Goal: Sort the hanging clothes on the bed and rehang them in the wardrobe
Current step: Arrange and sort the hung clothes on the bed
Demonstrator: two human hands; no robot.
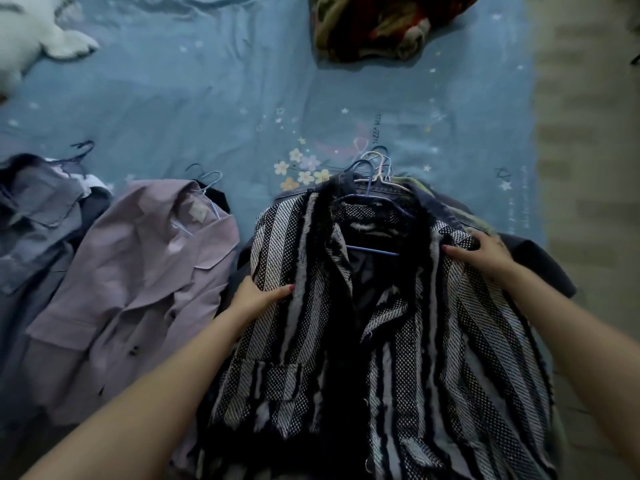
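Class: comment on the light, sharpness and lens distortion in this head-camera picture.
Head view: dim, bluish light with no hard shadows or glare; the striped jacket weave is fairly sharp at centre, while the floor at the right edge and the white toy are smeared; wide-angle stretch bows both forearms outward toward the bottom corners.

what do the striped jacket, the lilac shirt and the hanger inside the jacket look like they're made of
Striped jacket: looks like a coarse woven tweed, matte, with frayed fringe along its dark stripes and front edges.
Lilac shirt: seems a thin, smooth woven cloth, perhaps cotton, softly creased and not glossy.
Hanger: a thin blue rod, probably coated wire; the coating cannot be told for sure.
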